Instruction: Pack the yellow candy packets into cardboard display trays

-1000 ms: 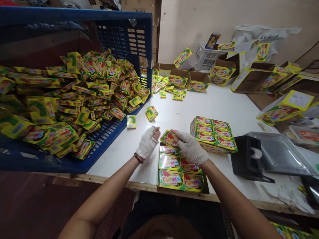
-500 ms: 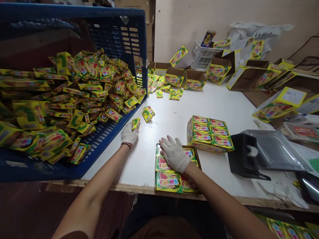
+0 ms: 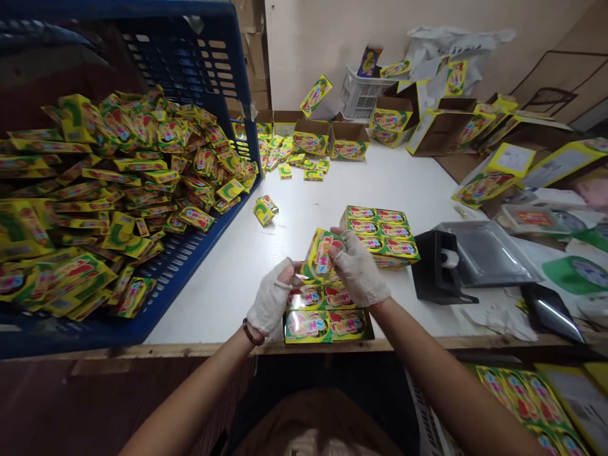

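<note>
Both my hands wear white gloves and meet over a low open carton (image 3: 327, 324) at the table's near edge. A small yellow-green candy box (image 3: 320, 253) is held tilted above the carton, with my left hand (image 3: 273, 299) pinching its lower left corner and my right hand (image 3: 357, 269) closed on its top right. Inside the carton lie rows of the same small boxes, face up. A filled carton (image 3: 380, 233) of such boxes stands just behind my right hand.
A tilted blue crate (image 3: 190, 250) heaped with small yellow boxes fills the left. Two loose boxes (image 3: 265, 209) lie near its lip. A black tape dispenser (image 3: 434, 269) and a grey tray (image 3: 489, 253) sit to the right. Open display cartons (image 3: 349, 140) crowd the table's far side.
My left hand took a small box beside the crate and brought it back over the carton. My right hand lifted off the packed boxes and closed on that box too.
</note>
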`<state>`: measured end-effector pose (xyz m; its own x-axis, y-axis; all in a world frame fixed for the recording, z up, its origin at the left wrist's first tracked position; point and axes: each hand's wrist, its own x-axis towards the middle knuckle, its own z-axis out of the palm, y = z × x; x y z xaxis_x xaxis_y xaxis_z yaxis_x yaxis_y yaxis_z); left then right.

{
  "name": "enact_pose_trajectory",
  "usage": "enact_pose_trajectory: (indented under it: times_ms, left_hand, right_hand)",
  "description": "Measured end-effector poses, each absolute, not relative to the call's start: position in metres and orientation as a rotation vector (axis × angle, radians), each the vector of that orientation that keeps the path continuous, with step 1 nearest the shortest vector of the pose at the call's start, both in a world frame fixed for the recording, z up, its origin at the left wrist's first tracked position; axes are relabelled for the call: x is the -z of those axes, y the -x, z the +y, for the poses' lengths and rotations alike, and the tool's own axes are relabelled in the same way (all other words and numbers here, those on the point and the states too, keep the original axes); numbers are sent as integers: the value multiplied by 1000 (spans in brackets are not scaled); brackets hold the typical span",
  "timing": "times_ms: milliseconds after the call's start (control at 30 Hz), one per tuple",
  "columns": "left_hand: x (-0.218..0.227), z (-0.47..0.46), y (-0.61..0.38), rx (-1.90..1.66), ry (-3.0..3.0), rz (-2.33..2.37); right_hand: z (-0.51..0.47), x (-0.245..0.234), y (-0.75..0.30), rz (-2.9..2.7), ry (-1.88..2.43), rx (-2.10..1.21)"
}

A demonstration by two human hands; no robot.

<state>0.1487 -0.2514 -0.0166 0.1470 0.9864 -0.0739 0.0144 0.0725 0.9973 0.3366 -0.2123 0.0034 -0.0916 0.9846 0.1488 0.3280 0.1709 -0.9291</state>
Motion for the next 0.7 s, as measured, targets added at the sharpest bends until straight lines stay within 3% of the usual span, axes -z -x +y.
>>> enact_pose_trajectory:
  times_ms: [167, 300, 700]
  left_hand:
    - [36, -285, -143, -1168, -2038, 1266]
    - [61, -297, -148, -1197, -2254, 1270]
    - [65, -300, -152, -816, -2664, 1012]
  right_hand:
    - [-224, -28, -388, -2124, 1389, -1122]
    - [-236, -14, -376, -2565, 1557, -1154]
    - [-269, 64, -370, -2514, 1074, -464]
